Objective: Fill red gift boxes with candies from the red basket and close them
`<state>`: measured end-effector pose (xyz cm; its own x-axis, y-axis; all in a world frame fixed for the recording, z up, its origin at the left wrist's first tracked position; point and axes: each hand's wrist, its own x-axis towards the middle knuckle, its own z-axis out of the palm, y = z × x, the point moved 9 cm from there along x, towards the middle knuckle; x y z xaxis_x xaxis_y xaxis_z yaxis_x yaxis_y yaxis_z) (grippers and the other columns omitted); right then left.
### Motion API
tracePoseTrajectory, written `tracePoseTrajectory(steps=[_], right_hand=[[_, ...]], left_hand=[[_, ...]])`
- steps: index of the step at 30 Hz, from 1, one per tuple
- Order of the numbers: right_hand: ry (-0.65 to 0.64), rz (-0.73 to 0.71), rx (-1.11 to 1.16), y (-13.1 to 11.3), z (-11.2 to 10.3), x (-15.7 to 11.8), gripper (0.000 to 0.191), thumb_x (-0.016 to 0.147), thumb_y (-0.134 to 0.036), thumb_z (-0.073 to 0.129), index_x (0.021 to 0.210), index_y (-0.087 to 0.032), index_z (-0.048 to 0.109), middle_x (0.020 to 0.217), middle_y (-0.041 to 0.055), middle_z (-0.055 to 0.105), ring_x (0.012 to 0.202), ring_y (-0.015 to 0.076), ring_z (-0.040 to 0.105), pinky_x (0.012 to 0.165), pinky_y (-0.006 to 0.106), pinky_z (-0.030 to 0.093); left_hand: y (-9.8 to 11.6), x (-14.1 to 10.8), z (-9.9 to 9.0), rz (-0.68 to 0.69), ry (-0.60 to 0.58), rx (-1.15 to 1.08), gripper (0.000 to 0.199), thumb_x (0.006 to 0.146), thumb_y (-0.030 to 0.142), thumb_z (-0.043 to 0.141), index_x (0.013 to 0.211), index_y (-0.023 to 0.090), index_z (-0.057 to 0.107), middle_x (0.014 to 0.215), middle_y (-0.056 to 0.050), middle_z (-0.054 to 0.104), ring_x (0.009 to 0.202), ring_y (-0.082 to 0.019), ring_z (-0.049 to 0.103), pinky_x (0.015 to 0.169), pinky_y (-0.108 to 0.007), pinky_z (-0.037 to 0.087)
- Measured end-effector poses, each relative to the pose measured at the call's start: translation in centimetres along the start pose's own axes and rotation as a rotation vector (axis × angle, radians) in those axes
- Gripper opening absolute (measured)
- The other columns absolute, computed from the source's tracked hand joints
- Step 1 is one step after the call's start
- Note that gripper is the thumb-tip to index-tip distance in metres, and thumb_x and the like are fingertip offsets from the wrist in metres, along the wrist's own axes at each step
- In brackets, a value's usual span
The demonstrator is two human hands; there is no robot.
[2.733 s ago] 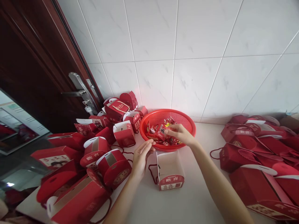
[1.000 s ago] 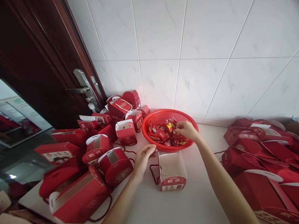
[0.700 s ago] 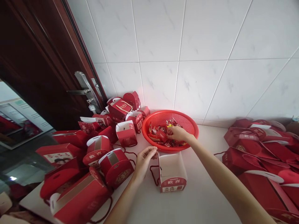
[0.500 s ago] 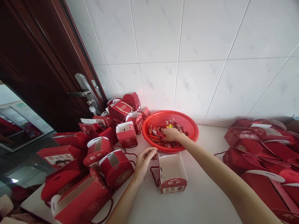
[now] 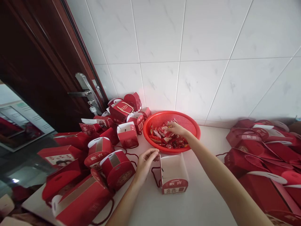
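Observation:
A red plastic basket [image 5: 197,135] against the wall holds many wrapped candies [image 5: 168,138]. Over the candies is my right hand [image 5: 176,128], its fingers drawn together round something small and yellowish that I cannot make out. In front of the basket an open red and white box [image 5: 175,185] stands with its top up and no candy visible inside. At the box's back left corner my left hand [image 5: 147,160] is closed, thumb and fingers pinching its edge. A dark red cord [image 5: 155,177] loops out on the box's left side.
Many open red boxes [image 5: 128,139] crowd the left of the white table [image 5: 162,210]. Red boxes, some lying flat [image 5: 263,160], are piled at the right. A dark door [image 5: 47,62] with a metal handle stands at the left, beside a tiled wall [image 5: 160,31].
My right hand has risen a little from among the candies, with its fingers now more visible. My left hand and the open box have stayed in place.

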<state>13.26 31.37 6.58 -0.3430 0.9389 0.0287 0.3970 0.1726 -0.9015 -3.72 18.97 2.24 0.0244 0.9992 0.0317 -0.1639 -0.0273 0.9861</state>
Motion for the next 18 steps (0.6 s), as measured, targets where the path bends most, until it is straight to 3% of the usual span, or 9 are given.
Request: tracePoseTrajectory(steps=[4, 9, 13, 18], right_hand=[[-0.012, -0.045, 0.25, -1.5, 0.2, -0.9, 0.033, 0.071, -0.04, 0.081, 0.064, -0.018, 0.057, 0.068, 0.0009, 0.064, 0.064, 0.0157, 0.063, 0.059, 0.028, 0.054], [-0.005, -0.133, 0.535, -4.7, 1.4, -3.6, 0.035, 0.066, -0.043, 0.086, 0.075, -0.02, 0.062, 0.078, -0.0017, 0.067, 0.076, 0.0145, 0.066, 0.078, 0.031, 0.057], [-0.021, -0.178, 0.783, -6.7, 3.3, -6.1, 0.034, 0.063, -0.033, 0.091, 0.089, -0.02, 0.071, 0.077, -0.0008, 0.072, 0.074, 0.0155, 0.068, 0.076, 0.03, 0.055], [-0.027, -0.216, 0.741, -8.6, 4.3, -8.7, 0.028, 0.068, -0.033, 0.089, 0.086, -0.02, 0.072, 0.083, 0.0018, 0.075, 0.077, 0.0182, 0.069, 0.081, 0.033, 0.055]], left_hand=[[0.0, 0.0, -0.2, -0.002, 0.016, 0.001, 0.026, 0.067, 0.041, 0.079, 0.076, 0.017, 0.076, 0.067, -0.002, 0.071, 0.064, -0.014, 0.062, 0.065, -0.025, 0.05], [1.0, 0.0, -0.8, 0.053, 0.097, -0.008, 0.033, 0.065, 0.043, 0.081, 0.085, 0.017, 0.075, 0.072, -0.002, 0.072, 0.066, -0.016, 0.064, 0.066, -0.027, 0.053], [3.3, -0.2, -0.4, 0.186, 0.122, 0.015, 0.037, 0.071, 0.048, 0.079, 0.09, 0.016, 0.074, 0.079, -0.004, 0.073, 0.067, -0.016, 0.064, 0.068, -0.028, 0.054], [7.2, -0.8, 0.7, 0.365, 0.067, 0.084, 0.034, 0.083, 0.049, 0.07, 0.077, 0.016, 0.071, 0.071, -0.003, 0.067, 0.071, -0.017, 0.062, 0.07, -0.027, 0.051]])
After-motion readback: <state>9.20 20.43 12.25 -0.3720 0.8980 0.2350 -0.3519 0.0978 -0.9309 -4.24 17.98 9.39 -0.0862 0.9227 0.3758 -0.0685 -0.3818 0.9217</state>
